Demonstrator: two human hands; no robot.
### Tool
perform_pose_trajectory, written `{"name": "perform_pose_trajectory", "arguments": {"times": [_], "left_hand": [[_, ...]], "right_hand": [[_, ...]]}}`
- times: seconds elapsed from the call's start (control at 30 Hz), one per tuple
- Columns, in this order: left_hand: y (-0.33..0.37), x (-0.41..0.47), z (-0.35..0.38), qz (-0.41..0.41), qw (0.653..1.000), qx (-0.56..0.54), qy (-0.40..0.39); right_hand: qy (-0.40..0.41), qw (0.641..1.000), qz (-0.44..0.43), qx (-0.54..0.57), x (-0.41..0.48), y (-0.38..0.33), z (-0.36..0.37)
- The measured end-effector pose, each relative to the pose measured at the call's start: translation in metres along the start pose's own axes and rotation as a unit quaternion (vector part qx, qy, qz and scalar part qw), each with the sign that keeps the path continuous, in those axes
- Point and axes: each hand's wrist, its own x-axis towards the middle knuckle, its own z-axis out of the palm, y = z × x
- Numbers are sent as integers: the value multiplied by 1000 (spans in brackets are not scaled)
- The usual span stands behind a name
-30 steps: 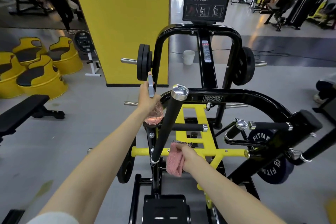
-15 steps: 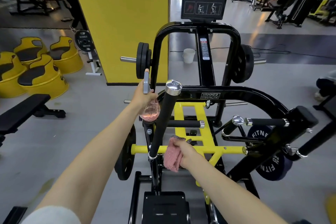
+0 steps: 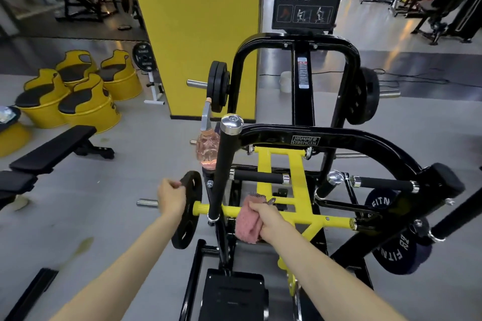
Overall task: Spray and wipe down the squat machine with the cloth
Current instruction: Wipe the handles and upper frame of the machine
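The black and yellow squat machine (image 3: 305, 138) stands in front of me. My right hand (image 3: 267, 219) grips a pink cloth (image 3: 246, 224) and presses it on the yellow crossbar (image 3: 336, 221), just right of the black upright handle (image 3: 224, 164). The pink spray bottle (image 3: 207, 150) stands by itself on the machine frame, left of that handle, with no hand on it. My left hand (image 3: 170, 199) is lower down with its fingers curled, at the rim of a black weight plate (image 3: 189, 212). Whether it touches the plate is unclear.
A black bench (image 3: 52, 154) lies on the floor to the left, with yellow barrel seats (image 3: 88, 109) behind it. A yellow pillar (image 3: 193, 34) rises beyond the machine. Loaded plates (image 3: 396, 255) hang at the right. Grey floor lies between the bench and the machine.
My left hand has let go of the spray bottle, which now stands on the machine, and has dropped down to the weight plate. My right hand stays on the crossbar with the cloth.
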Motion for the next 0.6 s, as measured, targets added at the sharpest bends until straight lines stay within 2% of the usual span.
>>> {"name": "perform_pose_trajectory", "arguments": {"times": [0.07, 0.13, 0.3, 0.4, 0.47, 0.6], "left_hand": [[-26, -26, 2, -26, 999, 1, -29], [-38, -53, 8, -7, 997, -3, -74], [-32, -101, 27, 59, 981, 7, -185], [-27, -122, 40, 36, 962, 17, -269], [-24, -133, 47, 23, 963, -4, -269], [-19, -139, 49, -30, 971, -119, -205]], "right_hand": [[-25, 999, 13, -16, -2, 3, 3], [-48, 997, 27, -46, -3, 8, 7], [-93, 990, 37, -98, -9, 18, 4], [-139, 983, 41, -111, -20, 12, -5], [-170, 980, 52, -95, -22, 4, -16], [-191, 973, 41, -120, -23, -11, -27]]}}
